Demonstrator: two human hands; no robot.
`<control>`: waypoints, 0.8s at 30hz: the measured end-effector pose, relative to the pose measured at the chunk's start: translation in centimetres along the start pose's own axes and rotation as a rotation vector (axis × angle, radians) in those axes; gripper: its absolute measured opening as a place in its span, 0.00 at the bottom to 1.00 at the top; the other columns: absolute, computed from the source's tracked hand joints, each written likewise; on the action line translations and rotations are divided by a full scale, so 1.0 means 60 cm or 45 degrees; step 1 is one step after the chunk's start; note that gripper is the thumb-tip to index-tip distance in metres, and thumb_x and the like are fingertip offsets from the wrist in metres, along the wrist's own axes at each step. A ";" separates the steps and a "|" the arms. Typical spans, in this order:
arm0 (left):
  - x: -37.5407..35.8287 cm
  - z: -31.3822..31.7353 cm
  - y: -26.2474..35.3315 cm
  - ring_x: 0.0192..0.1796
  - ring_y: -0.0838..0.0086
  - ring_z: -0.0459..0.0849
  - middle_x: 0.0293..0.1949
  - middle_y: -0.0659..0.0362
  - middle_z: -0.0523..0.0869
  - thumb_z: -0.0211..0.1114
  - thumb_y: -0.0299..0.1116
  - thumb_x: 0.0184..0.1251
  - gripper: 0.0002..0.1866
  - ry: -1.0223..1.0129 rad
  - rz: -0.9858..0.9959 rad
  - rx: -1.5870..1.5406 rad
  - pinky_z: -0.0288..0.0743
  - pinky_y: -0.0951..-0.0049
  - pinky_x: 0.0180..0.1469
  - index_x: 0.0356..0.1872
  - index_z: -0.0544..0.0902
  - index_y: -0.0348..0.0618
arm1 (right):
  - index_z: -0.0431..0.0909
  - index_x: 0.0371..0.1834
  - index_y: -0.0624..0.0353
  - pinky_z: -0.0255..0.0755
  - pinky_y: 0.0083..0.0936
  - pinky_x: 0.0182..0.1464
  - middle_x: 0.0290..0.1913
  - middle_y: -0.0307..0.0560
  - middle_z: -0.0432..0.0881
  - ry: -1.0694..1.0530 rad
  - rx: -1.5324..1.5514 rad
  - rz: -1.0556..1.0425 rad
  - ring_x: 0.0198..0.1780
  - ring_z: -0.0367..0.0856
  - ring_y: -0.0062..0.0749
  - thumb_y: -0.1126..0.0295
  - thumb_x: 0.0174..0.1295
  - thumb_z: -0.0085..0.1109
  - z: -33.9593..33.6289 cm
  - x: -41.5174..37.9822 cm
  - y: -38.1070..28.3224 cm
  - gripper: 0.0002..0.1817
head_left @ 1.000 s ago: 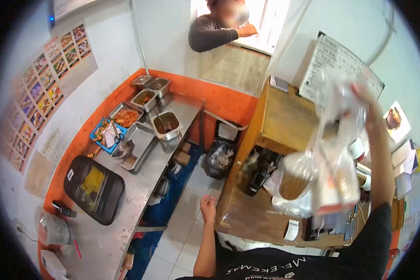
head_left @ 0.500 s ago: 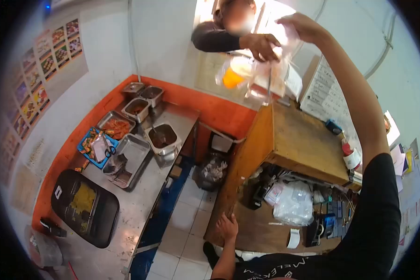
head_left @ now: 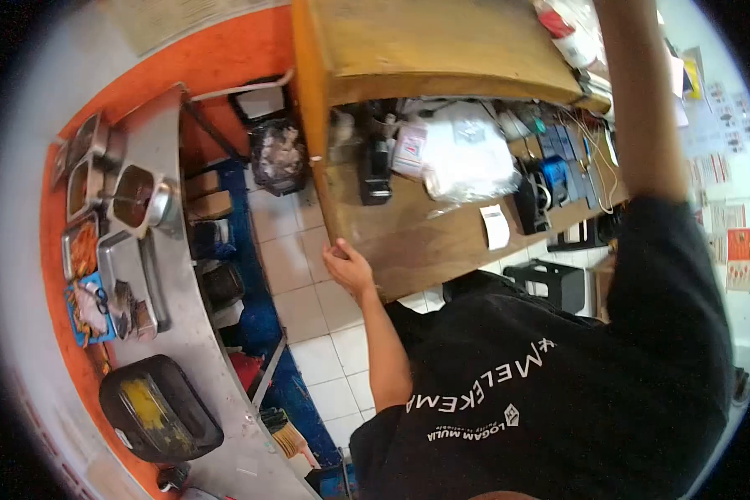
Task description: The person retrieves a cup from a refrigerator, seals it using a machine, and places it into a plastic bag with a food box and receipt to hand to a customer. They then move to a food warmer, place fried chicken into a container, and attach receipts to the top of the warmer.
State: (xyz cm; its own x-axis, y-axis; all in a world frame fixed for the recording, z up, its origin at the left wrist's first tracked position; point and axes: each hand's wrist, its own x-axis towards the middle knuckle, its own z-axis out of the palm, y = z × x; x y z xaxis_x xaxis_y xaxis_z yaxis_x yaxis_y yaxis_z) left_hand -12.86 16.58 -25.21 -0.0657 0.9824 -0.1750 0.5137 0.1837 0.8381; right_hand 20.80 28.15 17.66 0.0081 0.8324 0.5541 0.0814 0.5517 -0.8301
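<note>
My left hand (head_left: 347, 267) rests on the front corner edge of the lower wooden shelf (head_left: 417, 242), fingers curled over it. My right arm (head_left: 642, 100) reaches straight up past the wooden counter top (head_left: 425, 42); the hand itself is beyond the top edge of the view. On the shelf lie clear plastic bags (head_left: 467, 158), a black device (head_left: 375, 171) and a paper slip (head_left: 496, 227).
A steel worktop (head_left: 183, 333) runs along the orange wall at left with metal food pans (head_left: 133, 196), a blue tray (head_left: 87, 308) and a black lidded container (head_left: 158, 408). A black waste bin (head_left: 277, 154) stands on the white tiled floor (head_left: 308, 333).
The view has tipped down and turned. The person at the window and the bags in my right hand have left the view. My left hand has stayed on the wooden shelf edge.
</note>
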 end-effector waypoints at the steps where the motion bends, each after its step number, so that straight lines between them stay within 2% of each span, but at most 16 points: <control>1: 0.001 0.002 -0.010 0.54 0.53 0.78 0.48 0.44 0.81 0.56 0.46 0.76 0.25 -0.019 -0.001 0.012 0.73 0.54 0.54 0.60 0.73 0.33 | 0.78 0.51 0.58 0.75 0.27 0.42 0.39 0.45 0.80 0.126 -0.647 0.060 0.38 0.81 0.26 0.66 0.68 0.60 0.068 -0.097 -0.062 0.12; 2: 0.000 0.002 -0.020 0.54 0.53 0.78 0.48 0.45 0.81 0.57 0.45 0.76 0.24 0.055 0.098 -0.084 0.73 0.55 0.55 0.59 0.73 0.32 | 0.83 0.42 0.58 0.75 0.22 0.35 0.28 0.39 0.81 0.228 -1.150 0.170 0.30 0.80 0.23 0.71 0.66 0.61 0.135 -0.194 -0.126 0.05; 3: -0.003 0.000 -0.022 0.54 0.53 0.78 0.48 0.45 0.80 0.59 0.43 0.75 0.23 0.137 0.203 -0.176 0.73 0.55 0.55 0.58 0.74 0.32 | 0.83 0.41 0.60 0.77 0.26 0.39 0.34 0.48 0.86 0.105 -1.307 0.322 0.36 0.84 0.27 0.71 0.64 0.62 0.140 -0.289 -0.101 0.06; 4: -0.009 -0.002 -0.010 0.54 0.53 0.78 0.48 0.45 0.80 0.59 0.43 0.75 0.23 0.146 0.222 -0.165 0.73 0.55 0.55 0.58 0.74 0.32 | 0.84 0.40 0.62 0.78 0.30 0.43 0.36 0.51 0.87 0.154 -1.267 0.747 0.37 0.86 0.33 0.70 0.61 0.65 0.115 -0.423 -0.038 0.08; 5: -0.020 -0.009 0.006 0.54 0.52 0.77 0.50 0.45 0.79 0.59 0.42 0.75 0.22 0.135 0.281 -0.137 0.71 0.56 0.57 0.58 0.74 0.32 | 0.82 0.48 0.63 0.76 0.37 0.54 0.45 0.56 0.85 0.054 -1.024 1.188 0.48 0.84 0.43 0.70 0.59 0.66 0.076 -0.560 0.018 0.15; 6: -0.035 -0.016 0.014 0.55 0.52 0.76 0.52 0.44 0.78 0.59 0.40 0.75 0.21 0.117 0.335 -0.092 0.70 0.56 0.58 0.57 0.74 0.32 | 0.76 0.58 0.63 0.68 0.44 0.65 0.55 0.60 0.81 -0.211 -1.357 1.055 0.61 0.77 0.52 0.68 0.57 0.68 0.053 -0.688 0.051 0.25; 8: -0.065 -0.009 0.025 0.56 0.49 0.75 0.55 0.43 0.75 0.58 0.38 0.75 0.20 0.088 0.481 0.087 0.67 0.55 0.61 0.58 0.74 0.33 | 0.71 0.66 0.59 0.61 0.48 0.70 0.62 0.62 0.75 -0.317 -1.509 0.997 0.68 0.68 0.57 0.68 0.58 0.66 0.040 -0.807 0.071 0.30; 12: -0.178 0.024 0.083 0.54 0.51 0.76 0.52 0.44 0.77 0.60 0.34 0.73 0.18 -0.265 0.720 0.253 0.70 0.56 0.59 0.58 0.74 0.34 | 0.77 0.59 0.58 0.66 0.50 0.65 0.56 0.58 0.77 -0.219 -1.585 0.981 0.63 0.71 0.57 0.69 0.60 0.62 -0.007 -0.929 0.150 0.22; 15: -0.264 0.081 0.114 0.53 0.55 0.78 0.52 0.45 0.78 0.64 0.34 0.71 0.21 -0.566 0.708 0.240 0.73 0.59 0.58 0.60 0.74 0.34 | 0.83 0.43 0.59 0.69 0.50 0.55 0.46 0.53 0.76 -0.082 -1.324 0.882 0.51 0.74 0.54 0.72 0.61 0.59 -0.013 -0.967 0.177 0.09; 17: -0.315 0.118 0.141 0.66 0.49 0.70 0.66 0.42 0.70 0.69 0.40 0.67 0.37 -0.898 0.568 0.216 0.65 0.54 0.69 0.73 0.63 0.41 | 0.83 0.43 0.58 0.68 0.49 0.55 0.46 0.52 0.76 0.026 -1.183 0.895 0.51 0.74 0.53 0.71 0.61 0.59 0.014 -0.940 0.169 0.09; 18: -0.336 0.127 0.175 0.70 0.47 0.66 0.69 0.42 0.66 0.70 0.40 0.65 0.42 -0.975 0.704 0.454 0.60 0.50 0.71 0.76 0.59 0.44 | 0.83 0.44 0.57 0.68 0.49 0.55 0.46 0.52 0.76 0.119 -1.088 0.933 0.51 0.73 0.53 0.71 0.62 0.58 0.026 -0.925 0.150 0.10; 19: -0.351 0.135 0.198 0.73 0.46 0.61 0.72 0.42 0.62 0.72 0.41 0.62 0.46 -1.064 0.829 0.687 0.56 0.47 0.74 0.78 0.55 0.47 | 0.79 0.58 0.55 0.64 0.48 0.65 0.60 0.53 0.74 -0.217 -1.250 1.118 0.63 0.71 0.53 0.71 0.61 0.59 0.024 -0.896 0.103 0.19; 20: -0.360 0.137 0.191 0.73 0.46 0.61 0.72 0.42 0.62 0.72 0.41 0.62 0.46 -1.089 0.799 0.701 0.56 0.47 0.74 0.78 0.55 0.47 | 0.79 0.58 0.55 0.64 0.48 0.65 0.60 0.53 0.74 -0.229 -1.221 1.147 0.63 0.71 0.53 0.71 0.61 0.59 0.032 -0.925 0.089 0.19; 22: -0.359 0.162 0.163 0.77 0.45 0.54 0.75 0.42 0.57 0.73 0.40 0.59 0.51 -1.078 0.955 0.815 0.50 0.43 0.75 0.80 0.52 0.51 | 0.67 0.72 0.52 0.51 0.48 0.77 0.77 0.51 0.61 -0.476 -1.246 0.844 0.78 0.56 0.51 0.71 0.58 0.63 0.019 -0.999 0.109 0.35; 23: -0.357 0.162 0.154 0.80 0.47 0.49 0.76 0.42 0.56 0.73 0.36 0.57 0.53 -1.081 0.899 0.874 0.46 0.44 0.78 0.80 0.49 0.51 | 0.57 0.78 0.50 0.41 0.47 0.81 0.83 0.47 0.47 -0.627 -1.311 0.783 0.83 0.43 0.47 0.72 0.56 0.63 0.002 -1.051 0.146 0.44; 24: -0.350 0.161 0.150 0.80 0.47 0.49 0.76 0.42 0.56 0.73 0.36 0.57 0.53 -1.077 0.899 0.867 0.46 0.44 0.78 0.80 0.49 0.51 | 0.57 0.78 0.50 0.41 0.47 0.81 0.83 0.47 0.47 -0.632 -1.316 0.780 0.83 0.43 0.47 0.72 0.56 0.63 -0.013 -1.049 0.155 0.44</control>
State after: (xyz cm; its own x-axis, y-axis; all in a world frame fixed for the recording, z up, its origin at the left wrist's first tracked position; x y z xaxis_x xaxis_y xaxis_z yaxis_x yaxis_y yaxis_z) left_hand 1.41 -2.72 -18.98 0.8261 0.4862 -0.2850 0.5611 -0.6625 0.4962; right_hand 21.84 -19.16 -24.89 -0.0320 0.9861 -0.1629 0.9235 -0.0332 -0.3821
